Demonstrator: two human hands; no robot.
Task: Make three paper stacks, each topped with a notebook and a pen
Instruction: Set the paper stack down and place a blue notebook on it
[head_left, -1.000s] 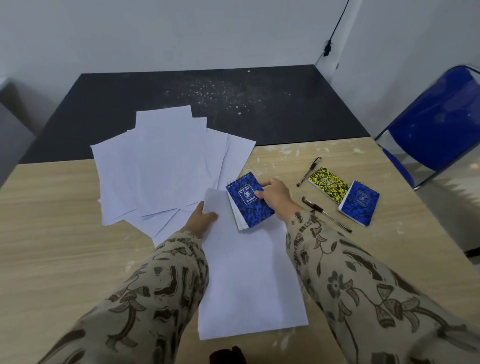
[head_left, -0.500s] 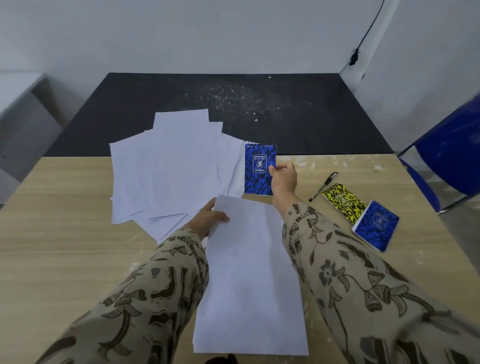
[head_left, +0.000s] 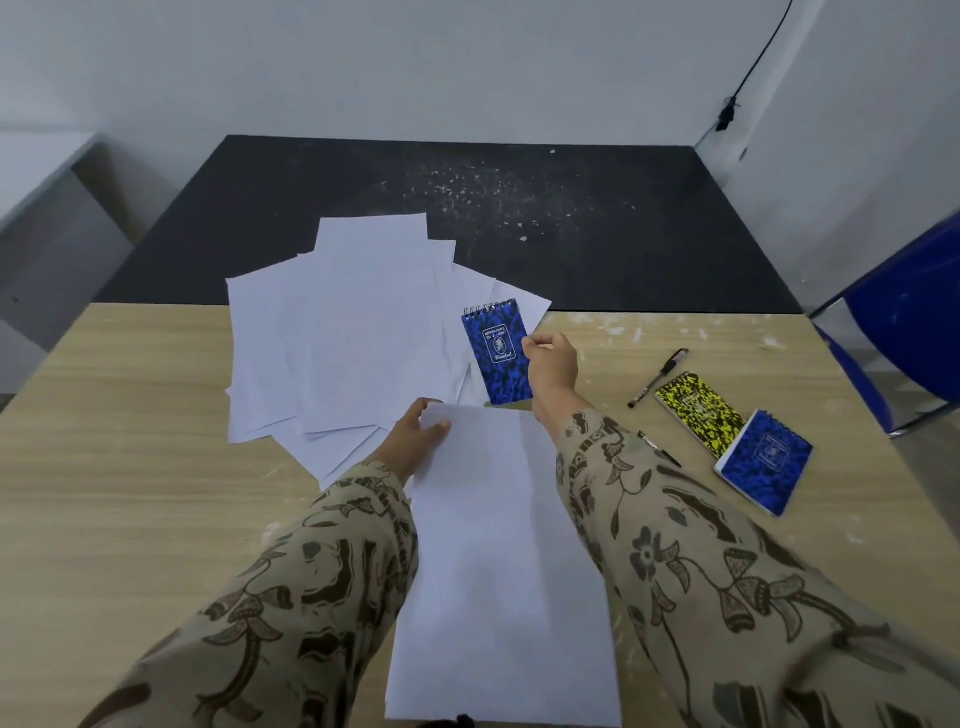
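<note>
Lifted off the near paper stack since a second ago, the blue notebook now hangs upright over the loose sheets, pinched by its side edge in my right hand. Light, stiff and slick-covered, I judge, so that edge grip suits. My left hand pinches the stack's far corner.

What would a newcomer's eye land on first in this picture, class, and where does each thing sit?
First, the spiral notebook, blue, held upright by the right hand at centre, over the edge of the fanned papers. Next, the near paper in front of the person, its far left corner gripped by the left hand. At right on the table lie a yellow notebook, a second blue notebook and a pen.
</note>
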